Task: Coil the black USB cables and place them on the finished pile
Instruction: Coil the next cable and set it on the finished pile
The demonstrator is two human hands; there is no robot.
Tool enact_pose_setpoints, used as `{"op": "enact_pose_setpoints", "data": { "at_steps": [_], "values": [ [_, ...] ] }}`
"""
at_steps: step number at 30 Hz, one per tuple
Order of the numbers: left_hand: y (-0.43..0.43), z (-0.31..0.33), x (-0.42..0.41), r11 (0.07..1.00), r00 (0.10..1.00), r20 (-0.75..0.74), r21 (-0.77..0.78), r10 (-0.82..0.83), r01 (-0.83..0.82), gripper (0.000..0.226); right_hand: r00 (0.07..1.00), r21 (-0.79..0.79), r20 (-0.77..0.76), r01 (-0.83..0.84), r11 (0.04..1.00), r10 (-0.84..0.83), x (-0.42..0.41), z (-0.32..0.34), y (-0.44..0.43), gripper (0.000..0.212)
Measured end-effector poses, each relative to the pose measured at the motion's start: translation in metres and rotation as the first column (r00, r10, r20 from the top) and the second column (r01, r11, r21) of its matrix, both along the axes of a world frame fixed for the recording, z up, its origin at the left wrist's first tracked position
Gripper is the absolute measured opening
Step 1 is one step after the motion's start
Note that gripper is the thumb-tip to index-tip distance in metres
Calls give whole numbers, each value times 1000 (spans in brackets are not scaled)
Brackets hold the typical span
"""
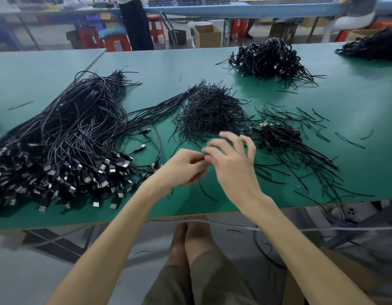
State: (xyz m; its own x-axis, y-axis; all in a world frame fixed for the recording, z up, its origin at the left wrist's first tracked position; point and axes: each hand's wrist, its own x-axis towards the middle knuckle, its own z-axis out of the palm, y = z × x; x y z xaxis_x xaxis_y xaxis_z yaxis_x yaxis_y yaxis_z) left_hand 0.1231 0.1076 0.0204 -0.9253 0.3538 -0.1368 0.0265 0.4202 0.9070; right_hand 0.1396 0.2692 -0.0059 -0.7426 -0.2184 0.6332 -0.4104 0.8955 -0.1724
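My left hand (183, 167) is curled round a black USB cable (158, 148) over the near middle of the green table (159, 62). The cable trails left and loops up to a plug. My right hand (233, 160) meets the left at the fingertips and pinches the same cable. Its other fingers are spread and blurred. A big heap of uncoiled cables (65, 139) with plugs facing me lies to the left. A small pile of coiled cables (278, 134) sits right of my hands. A larger coiled pile (267, 58) lies farther back.
A mound of short black twist ties (212, 111) lies just behind my hands, with loose ties scattered to the right. Another cable pile (373, 47) sits at the far right edge. Stools, cardboard boxes and a standing person are beyond the table.
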Motion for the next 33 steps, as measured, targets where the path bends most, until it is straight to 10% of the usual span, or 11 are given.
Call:
{"op": "enact_pose_setpoints", "data": {
  "at_steps": [9,23,26,29,33],
  "values": [
    [-34,-9,-9,759,980,194,646,-52,-87,33,983,-244,175,-9,970,53,5,0,7,14],
    [-17,-13,-7,483,959,270,854,-91,-195,37,830,-417,460,-112,902,315,9,-9,2,41],
    [-24,-7,-3,658,985,133,753,-112,-27,53,800,-392,533,-54,919,275,3,-10,17,57],
    [-19,-7,5,934,982,-37,303,-187,190,68,783,-349,584,3,937,215,-6,-6,30,73],
    [-2,-17,14,923,932,-42,-158,-360,350,53,761,-361,606,2,932,233,-11,-2,34,66]
  ]
}}
